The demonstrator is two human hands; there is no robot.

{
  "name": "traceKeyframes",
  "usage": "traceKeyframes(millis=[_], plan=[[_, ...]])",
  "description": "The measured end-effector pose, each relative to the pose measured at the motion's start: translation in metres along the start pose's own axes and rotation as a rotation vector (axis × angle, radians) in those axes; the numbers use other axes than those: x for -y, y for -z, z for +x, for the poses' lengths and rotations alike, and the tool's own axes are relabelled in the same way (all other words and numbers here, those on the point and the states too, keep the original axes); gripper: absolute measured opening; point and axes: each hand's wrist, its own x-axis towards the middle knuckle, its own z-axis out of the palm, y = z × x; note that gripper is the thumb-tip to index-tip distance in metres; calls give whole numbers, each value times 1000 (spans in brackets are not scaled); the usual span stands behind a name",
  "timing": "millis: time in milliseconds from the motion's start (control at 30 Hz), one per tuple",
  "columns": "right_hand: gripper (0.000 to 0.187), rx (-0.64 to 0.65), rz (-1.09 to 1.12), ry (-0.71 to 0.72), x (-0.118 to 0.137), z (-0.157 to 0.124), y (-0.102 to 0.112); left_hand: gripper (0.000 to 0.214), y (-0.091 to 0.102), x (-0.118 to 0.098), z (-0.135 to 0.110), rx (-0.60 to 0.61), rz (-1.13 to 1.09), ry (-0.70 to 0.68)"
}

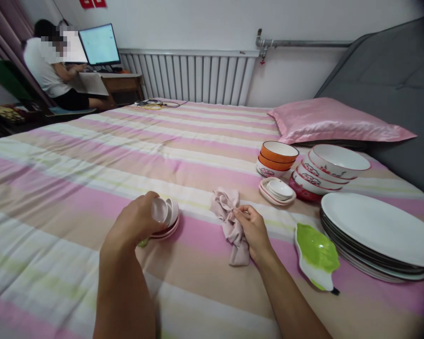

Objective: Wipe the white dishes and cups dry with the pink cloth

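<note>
My left hand (136, 219) is closed round a small white dish (160, 210). It is tilted, close above a small pile of dishes with a reddish-rimmed one (170, 231) at the bottom. A bit of green shows under that pile. In my right hand (253, 230), a crumpled pale pink cloth (229, 214) is pinched between thumb and fingers and trails onto the bed. A green and white leaf-shaped dish (317, 252) lies to the right of that hand. Beyond it, several small white dishes (281, 189) sit stacked on pink-rimmed ones.
Orange bowls (277, 160), larger white patterned bowls (325, 176) and a stack of large plates (378, 226) stand at the right on the striped bed (74, 197). Behind them is a pink pillow (335, 120). Cables (159, 104) lie at the far edge. A person (51, 66) sits at a desk.
</note>
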Motion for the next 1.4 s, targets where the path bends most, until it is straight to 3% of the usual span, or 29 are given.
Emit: traceKeyframes(millis=[133, 233, 367, 433, 533, 567, 600, 667, 800, 967, 1133, 1400], plan=[[31, 9, 8, -5, 0, 0, 0, 61, 6, 6, -6, -53, -49, -19], [32, 2, 12, 4, -1, 1, 0, 63, 11, 6, -14, -169, -150, -80], [33, -49, 51, 8, 0, 2, 0, 68, 7, -20, -26, -316, -444, -346], [33, -103, 101, -1, 3, 2, 0, 68, -1, -45, -28, -244, -631, -500], [31, -205, 227, -23, 15, 2, 1, 63, -21, -82, -24, 116, -998, -615], [30, -234, 280, -20, 19, 2, 2, 61, -28, -92, -21, 244, -1122, -583], [30, -258, 331, -12, 23, 3, 3, 60, -36, -99, -17, 297, -1236, -506], [28, -299, 409, 29, 30, 4, 6, 52, -49, -109, -9, 328, -1404, -390], [26, -320, 463, 183, 35, 7, 12, 34, -65, -118, -3, 510, -1688, -273], [24, -331, 401, 321, 37, 7, 15, 24, -73, -126, -2, 671, -1973, -18], [20, -299, 231, 401, 36, -1, 7, 25, -77, -125, 5, 851, -2116, 85], [8, -63, -298, 658, 33, -19, -9, 20, -77, -129, 6, 798, -2302, 247]])
